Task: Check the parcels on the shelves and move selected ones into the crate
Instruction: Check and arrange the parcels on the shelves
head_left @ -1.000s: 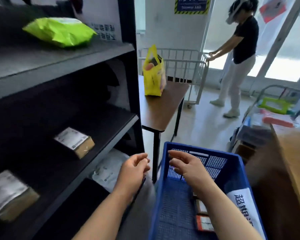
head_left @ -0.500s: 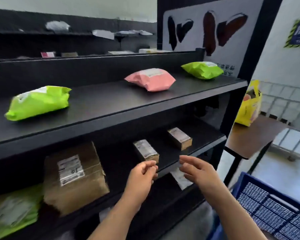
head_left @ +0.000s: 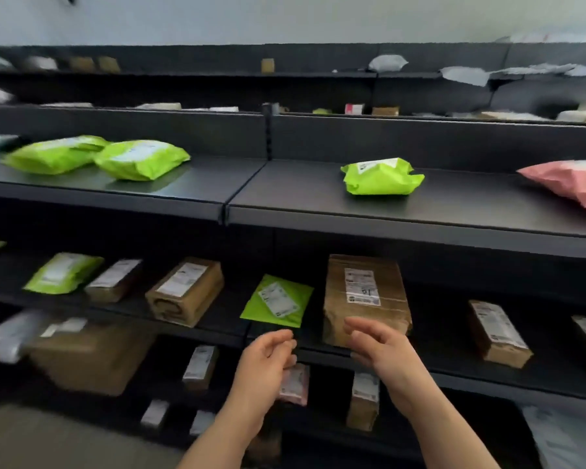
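On the upper shelf (head_left: 285, 201) a bag (head_left: 383, 176) lies right of centre. On the lower shelf (head_left: 437, 336) I see a mailer (head_left: 278, 301) just left of a box (head_left: 366, 296), my left hand (head_left: 268, 357) before the mailer, my right hand (head_left: 379, 343) before the box.

Black shelves (head_left: 420, 211), green mailers (head_left: 381, 176), pink mailer (head_left: 569, 181), brown boxes (head_left: 364, 296) below
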The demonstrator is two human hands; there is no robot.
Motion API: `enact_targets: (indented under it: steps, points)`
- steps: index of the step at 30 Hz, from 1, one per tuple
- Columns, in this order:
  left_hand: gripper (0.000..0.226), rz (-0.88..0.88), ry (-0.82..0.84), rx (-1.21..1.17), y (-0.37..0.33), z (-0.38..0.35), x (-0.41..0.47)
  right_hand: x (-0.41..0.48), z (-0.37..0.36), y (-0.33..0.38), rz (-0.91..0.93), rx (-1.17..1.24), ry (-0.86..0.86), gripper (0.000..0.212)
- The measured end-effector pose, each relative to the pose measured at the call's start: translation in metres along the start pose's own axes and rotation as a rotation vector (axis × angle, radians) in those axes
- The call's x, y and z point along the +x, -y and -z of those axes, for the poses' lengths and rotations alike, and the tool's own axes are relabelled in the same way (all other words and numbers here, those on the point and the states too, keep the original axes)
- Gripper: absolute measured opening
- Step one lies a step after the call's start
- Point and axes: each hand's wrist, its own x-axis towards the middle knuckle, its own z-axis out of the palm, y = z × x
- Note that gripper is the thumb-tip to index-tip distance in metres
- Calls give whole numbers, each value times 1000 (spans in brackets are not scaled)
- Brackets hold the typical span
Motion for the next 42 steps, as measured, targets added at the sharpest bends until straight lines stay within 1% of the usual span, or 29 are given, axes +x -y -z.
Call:
enact_targets:
  steps: [2, 5, 12, 17, 21, 25, 28, 31, 37, 40, 42]
  points:
    - [17, 5, -85, -35, 4, 48, -4, 3, -49, 5, -16, 8, 100, 25]
    - [17, 2, -182, -63, 4, 102, -3, 10, -103, 13, -4, -5, 195, 23]
    - [19, 0, -334, -143, -6, 260, 22, 38, -265, 46, 0, -23, 300, 25]
    - [19, -28, -451, -101, -9, 390, 38, 46, -388, 66, -23, -34, 364, 28]
    - [18, -36, -509, -82, -10, 468, 52, 49, -466, 72, -35, -46, 424, 28]
    - [24, -11, -536, -109, -3, 513, 70, 62, -520, 70, -58, -48, 456, 21]
    - [16, 21, -551, -139, 4, 538, 89, 85, -553, 67, -92, -44, 441, 19]
    - [13, 60, -568, -177, 11, 560, 116, 114, -582, 62, -118, -32, 432, 19]
    - [24, 94, -557, -205, 10, 600, 202, 190, -636, 57, -140, -7, 404, 19]
    - [22, 110, -539, -214, 3, 615, 249, 233, -662, 53, -172, -7, 359, 19]
    - [20, 112, -534, -196, 2, 624, 279, 260, -677, 45, -195, -9, 338, 24]
